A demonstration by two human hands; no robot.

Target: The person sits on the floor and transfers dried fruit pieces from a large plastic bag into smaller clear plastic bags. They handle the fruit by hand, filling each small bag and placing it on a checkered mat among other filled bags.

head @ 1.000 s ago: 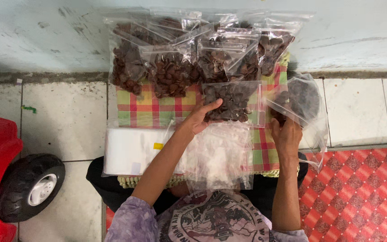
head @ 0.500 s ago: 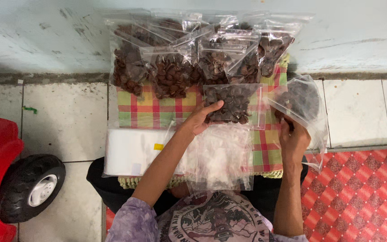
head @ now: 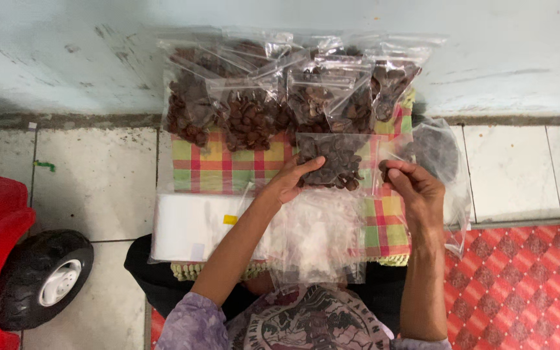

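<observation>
Both hands (head: 358, 178) hold a clear bag (head: 333, 159) of brown pieces.

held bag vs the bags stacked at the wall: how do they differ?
The held bag is gripped by the left hand and the right hand over the checked cloth; the stacked bags rest untouched, leaning against the wall. The held bag is single; the stacked bags overlap in a pile. The held bag looks smaller and flatter than the stacked ones. Both are clear plastic filled with dark brown pieces.
</observation>
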